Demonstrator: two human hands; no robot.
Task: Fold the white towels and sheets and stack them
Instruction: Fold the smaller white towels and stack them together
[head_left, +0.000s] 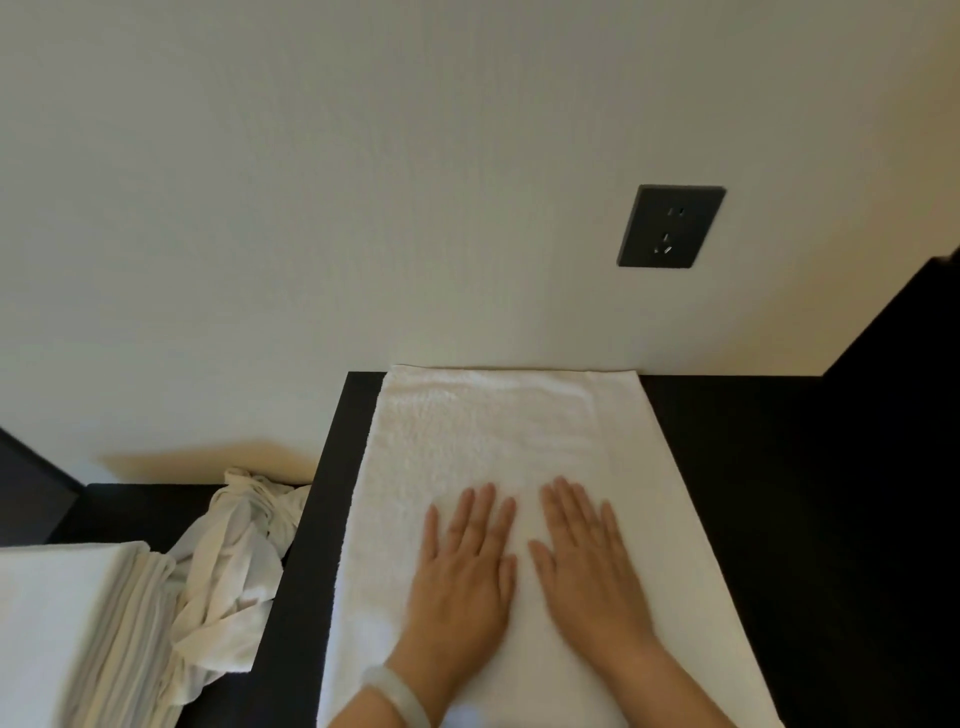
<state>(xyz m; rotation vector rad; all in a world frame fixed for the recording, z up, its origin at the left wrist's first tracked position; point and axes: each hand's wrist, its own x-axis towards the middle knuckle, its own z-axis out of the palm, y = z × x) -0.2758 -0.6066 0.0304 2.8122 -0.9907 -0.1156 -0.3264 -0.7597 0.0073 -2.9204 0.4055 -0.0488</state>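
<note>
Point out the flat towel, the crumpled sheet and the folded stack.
Flat towel (498, 431): head view, bare far half.
Crumpled sheet (228, 587): head view, middle of the heap.
Folded stack (57, 613): head view, top layer.

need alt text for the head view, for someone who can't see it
Both hands, left and right, press flat on a white towel spread on a dark table. Left of it lie a folded stack and crumpled sheets.

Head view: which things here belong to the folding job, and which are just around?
Job:
white towel under left hand and right hand
folded stack
crumpled sheet

Around:
wall socket
dark table
bracelet
</note>
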